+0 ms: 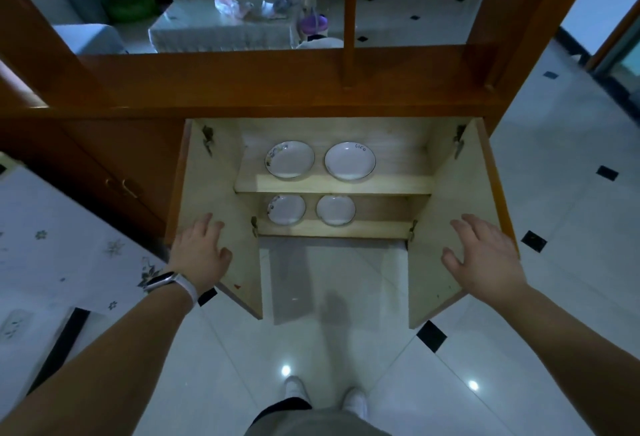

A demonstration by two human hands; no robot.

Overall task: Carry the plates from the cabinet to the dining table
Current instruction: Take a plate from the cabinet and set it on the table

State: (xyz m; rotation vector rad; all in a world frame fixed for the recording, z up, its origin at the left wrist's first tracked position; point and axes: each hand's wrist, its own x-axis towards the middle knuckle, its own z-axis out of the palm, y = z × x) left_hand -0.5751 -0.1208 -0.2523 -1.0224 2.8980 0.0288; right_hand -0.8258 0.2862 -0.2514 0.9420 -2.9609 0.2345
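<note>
Forearms come in from both bottom corners; white shoes (pixel 294 390) on the glossy tiled floor (pixel 311 349) below. Left hand (pixel 201 248): fingers straight and spread, flat on the inner face of the left door (pixel 221 193), gripping nothing. Wristband (pixel 169 281) on that wrist. Right hand (pixel 485 255): same pose, fingers splayed against the inner face of the right door (pixel 450 210), nothing held. Both doors swung wide.

Wooden cabinet (pixel 277 89) interior has two shelves, four white plates, all lying flat and apart from each other. Upper shelf: floral-rim plate (pixel 290 159) on the left, plain plate (pixel 349 161) with small writing on the right. Lower shelf: lower-left plate (pixel 286 209) with a floral mark, lower-right plate (pixel 336 210) plain. No hand touches any plate.

Table with floral cloth (pixel 52 245) sits at the left edge, beside the cabinet.
</note>
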